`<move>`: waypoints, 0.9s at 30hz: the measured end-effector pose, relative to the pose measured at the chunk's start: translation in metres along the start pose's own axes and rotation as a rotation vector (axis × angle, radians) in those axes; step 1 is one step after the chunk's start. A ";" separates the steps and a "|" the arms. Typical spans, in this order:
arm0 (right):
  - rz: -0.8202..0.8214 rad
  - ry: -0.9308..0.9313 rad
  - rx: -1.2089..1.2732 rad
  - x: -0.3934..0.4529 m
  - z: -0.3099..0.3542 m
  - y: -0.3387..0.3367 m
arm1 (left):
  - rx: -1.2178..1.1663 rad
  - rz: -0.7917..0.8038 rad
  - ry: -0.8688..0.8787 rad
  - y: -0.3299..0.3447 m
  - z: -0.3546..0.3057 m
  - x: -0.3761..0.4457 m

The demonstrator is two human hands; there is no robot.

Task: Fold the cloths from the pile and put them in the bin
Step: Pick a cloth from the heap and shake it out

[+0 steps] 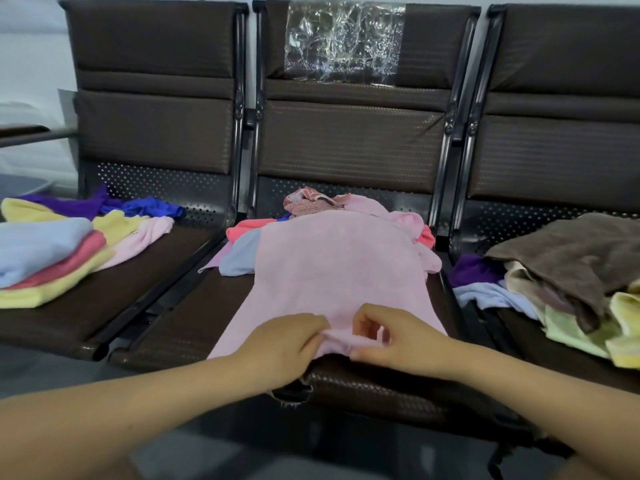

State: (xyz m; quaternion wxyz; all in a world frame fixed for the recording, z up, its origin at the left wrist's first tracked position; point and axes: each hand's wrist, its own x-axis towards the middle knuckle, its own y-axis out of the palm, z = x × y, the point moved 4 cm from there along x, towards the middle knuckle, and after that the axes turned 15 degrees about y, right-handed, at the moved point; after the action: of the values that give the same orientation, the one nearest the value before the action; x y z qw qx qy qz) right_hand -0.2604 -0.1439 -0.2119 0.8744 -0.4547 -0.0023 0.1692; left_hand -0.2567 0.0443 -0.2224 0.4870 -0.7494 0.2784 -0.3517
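A pink cloth [332,268] lies spread lengthwise over the middle seat [180,327] of a brown bench, its far end draped over a small heap of cloths [311,204]. My left hand [284,344] and my right hand [391,336] pinch the cloth's near edge close together at the seat's front. On the left seat stands a stack of folded cloths [45,258], light blue on top, then coral and yellow. An unfolded pile [568,271] with a brown cloth on top fills the right seat. No bin is in view.
Loose purple, blue, yellow and pink cloths [131,216] lie behind the folded stack. A crinkled clear plastic sheet [343,43] hangs on the middle backrest. The seat's front edge [294,393] is torn near my left wrist.
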 end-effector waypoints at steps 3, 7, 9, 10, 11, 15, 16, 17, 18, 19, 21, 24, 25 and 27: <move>-0.020 -0.010 -0.279 0.006 0.003 0.000 | -0.051 -0.136 -0.033 -0.012 0.014 0.004; -0.063 0.062 -0.213 0.019 -0.009 -0.027 | 0.106 -0.031 0.007 -0.034 0.026 0.007; -0.096 0.081 -0.155 0.019 -0.021 -0.049 | 0.103 0.043 0.010 -0.042 0.038 0.006; -0.123 0.085 -0.124 0.019 -0.027 -0.060 | 0.083 0.071 -0.005 -0.046 0.046 0.005; -0.157 0.098 -0.087 0.017 -0.033 -0.069 | 0.069 0.091 -0.025 -0.050 0.054 0.003; -0.237 0.170 0.173 0.004 -0.050 -0.095 | -0.036 0.043 -0.102 -0.071 0.077 -0.009; -0.240 0.164 0.249 0.000 -0.051 -0.098 | -0.067 -0.012 -0.116 -0.074 0.082 -0.013; -0.231 0.162 0.319 -0.006 -0.052 -0.100 | -0.100 -0.080 -0.124 -0.078 0.084 -0.018; -0.215 0.160 0.377 -0.011 -0.051 -0.100 | -0.140 -0.149 -0.141 -0.081 0.086 -0.024; -0.201 0.165 0.417 -0.014 -0.052 -0.098 | -0.186 -0.205 -0.163 -0.081 0.086 -0.028; -0.160 0.185 0.472 -0.022 -0.053 -0.092 | -0.269 -0.234 -0.211 -0.078 0.084 -0.033; -0.040 0.258 0.467 -0.030 -0.049 -0.080 | -0.355 -0.203 -0.258 -0.068 0.074 -0.040; 0.008 0.294 0.445 -0.033 -0.047 -0.077 | -0.391 -0.195 -0.264 -0.065 0.070 -0.041; 0.089 0.333 0.439 -0.037 -0.050 -0.073 | -0.466 -0.187 -0.271 -0.060 0.060 -0.045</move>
State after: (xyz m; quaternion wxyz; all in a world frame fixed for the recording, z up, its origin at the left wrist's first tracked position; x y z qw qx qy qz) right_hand -0.2661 -0.2336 -0.1781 0.9320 -0.2754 0.1982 0.1270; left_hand -0.2309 0.1327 -0.1952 0.3000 -0.9037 0.2137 -0.2184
